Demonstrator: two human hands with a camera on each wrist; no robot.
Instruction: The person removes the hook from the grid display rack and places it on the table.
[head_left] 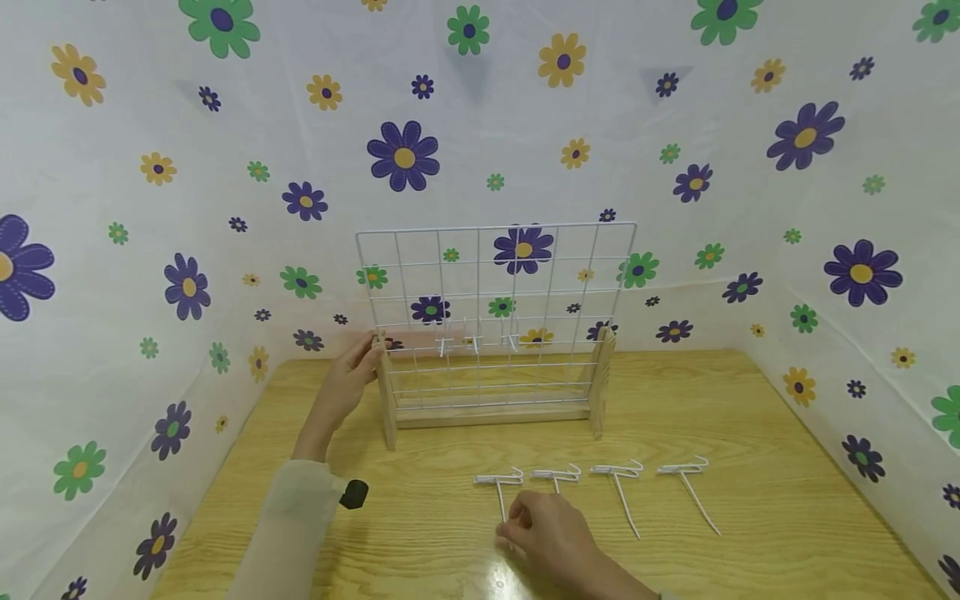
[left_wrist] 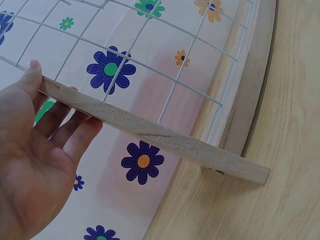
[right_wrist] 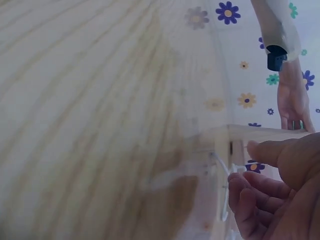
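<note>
A white wire grid rack (head_left: 495, 295) stands upright in a wooden frame. My left hand (head_left: 352, 371) grips the top of its left wooden post (left_wrist: 145, 127), thumb on one side and fingers on the other. Three white display hooks (head_left: 474, 343) hang on the grid's lower middle. Several more lie in a row on the table in front. My right hand (head_left: 551, 533) is at the stem of the leftmost loose hook (head_left: 498, 480), partly hiding the second. In the right wrist view, its thumb and loosely bent fingers stand apart, with a hook (right_wrist: 223, 200) just beyond them.
Two further loose hooks (head_left: 617, 472) lie to the right of my right hand, stems toward me. The wood-grain table (head_left: 720, 400) is bounded by flower-patterned cloth (head_left: 480, 100) at the back and both sides. A black device (head_left: 354, 494) sits at my left wrist.
</note>
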